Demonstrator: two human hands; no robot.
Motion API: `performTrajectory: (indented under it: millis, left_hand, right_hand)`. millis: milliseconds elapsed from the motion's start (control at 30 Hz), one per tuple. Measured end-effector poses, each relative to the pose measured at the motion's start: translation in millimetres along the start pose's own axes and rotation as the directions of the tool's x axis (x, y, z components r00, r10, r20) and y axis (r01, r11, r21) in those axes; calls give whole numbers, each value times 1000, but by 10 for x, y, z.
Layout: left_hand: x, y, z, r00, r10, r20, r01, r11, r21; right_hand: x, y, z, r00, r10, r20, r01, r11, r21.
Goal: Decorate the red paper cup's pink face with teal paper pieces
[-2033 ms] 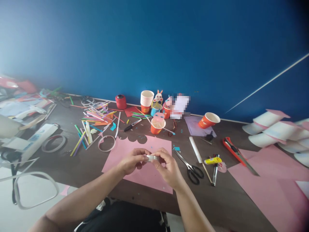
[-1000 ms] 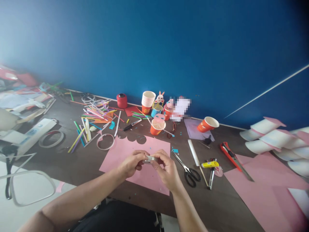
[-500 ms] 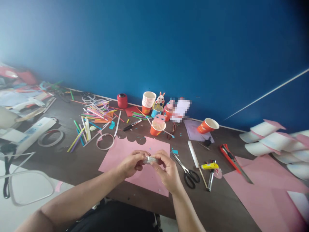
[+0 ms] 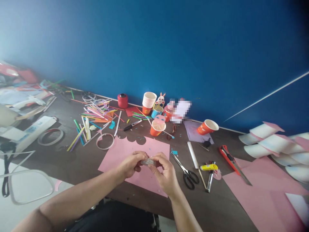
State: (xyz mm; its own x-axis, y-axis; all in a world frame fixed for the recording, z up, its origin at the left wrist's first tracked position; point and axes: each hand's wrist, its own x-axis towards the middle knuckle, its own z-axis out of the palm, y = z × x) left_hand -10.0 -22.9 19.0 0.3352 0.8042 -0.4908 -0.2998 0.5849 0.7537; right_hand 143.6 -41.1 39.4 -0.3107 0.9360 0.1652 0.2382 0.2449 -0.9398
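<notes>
Both of my hands meet over the pink paper sheet (image 4: 154,145), whose far left edge has scalloped cut-outs. Between them is a small greyish, see-through roll (image 4: 147,161) that looks like clear tape. My left hand (image 4: 134,163) pinches its left end with thumb and fingers. On the other end, the fingers and thumb of my right hand (image 4: 165,169) are closed. Part of the roll is hidden by the fingertips. Scissors (image 4: 185,172) with black handles lie just right of my right hand. Beyond the sheet stands an orange paper cup (image 4: 158,130) with a pink animal face on it.
Left of the sheet lie a large tape ring (image 4: 105,141) and many coloured strips (image 4: 96,111). Stacked cups (image 4: 148,103) stand by the blue wall. A glue stick (image 4: 209,167), a red utility knife (image 4: 233,162) and white paper rolls (image 4: 275,143) are to the right.
The roll has tilted slightly between my fingers and moved a little left. My hands stay close together over the pink sheet. The view has shifted slightly.
</notes>
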Motion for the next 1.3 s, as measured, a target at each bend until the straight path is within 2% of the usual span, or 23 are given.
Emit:
performTrajectory:
  millis: [67,133,200,267,367,533,733,1000,1300]
  left_hand:
    - [-2,15,-19,999,25,42,-24,1000,-20]
    - [-9,44,-44,986,41,161,-35,999,-40]
    - [-20,80,-68,948,76,308,-78,997,-5]
    - [-34,110,-86,914,146,379,-187,980,74]
    - [-49,132,-101,895,250,370,-343,915,212]
    - [-45,153,-126,872,313,378,-452,811,372]
    - [-37,203,-148,873,306,380,-470,738,485]
    - [-47,204,-142,881,299,368,-455,749,482]
    - [-60,217,-140,882,295,367,-454,742,493]
  right_hand:
    - [10,5,-16,1000,4,-12,-4,999,40]
    - [22,17,-38,999,9,-31,-7,997,82]
    - [27,35,-55,999,23,-45,-18,992,127]
    - [24,48,-66,998,49,-35,-42,984,173]
    - [15,22,-85,997,71,11,-72,978,197]
    - [50,-120,-152,988,57,143,-72,992,104]
    - [87,-135,-177,977,66,205,-79,996,52]
    - [64,-73,-160,982,89,168,-92,996,13]
    - [48,-40,-127,985,92,149,-101,994,51]
